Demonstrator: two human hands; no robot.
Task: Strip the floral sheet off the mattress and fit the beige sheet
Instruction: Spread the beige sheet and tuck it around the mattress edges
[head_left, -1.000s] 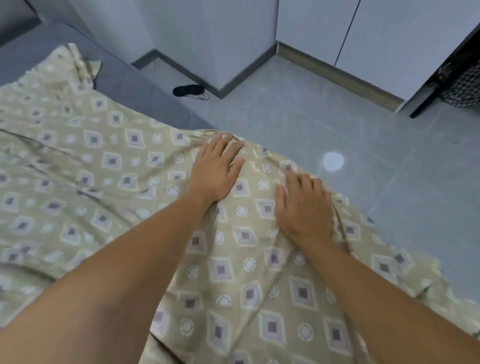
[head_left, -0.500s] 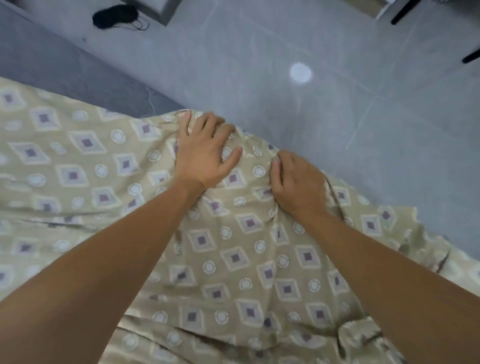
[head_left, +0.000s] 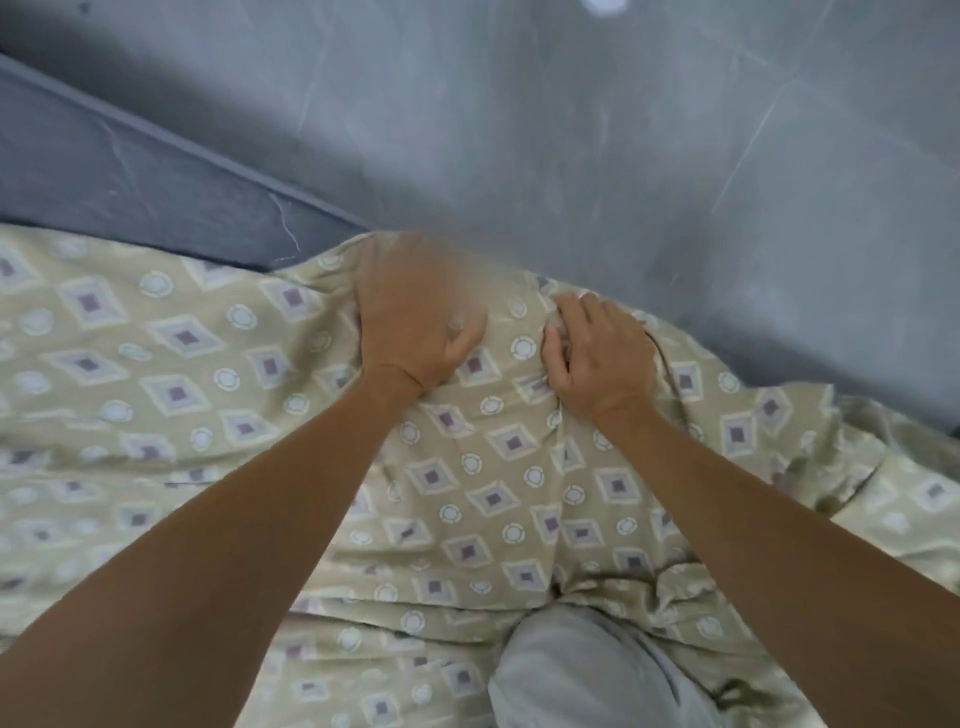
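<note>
- Underneath everything, a beige sheet (head_left: 218, 364) printed with diamonds and circles covers the bed, rumpled into folds toward the right.
- Beyond its far edge runs a dark grey bed base (head_left: 130, 176), then a pale grey tiled floor (head_left: 623, 130) carrying a bright spot of light at the top.
- At the corner, the left hand (head_left: 415, 322) rests on the sheet with its fingers curled over the edge; motion blur hides them.
- Just beside it, the right hand (head_left: 602, 358) bunches the fabric, fingers curled into a fold.
- A grey-clad knee (head_left: 587, 670) presses on the sheet below.
</note>
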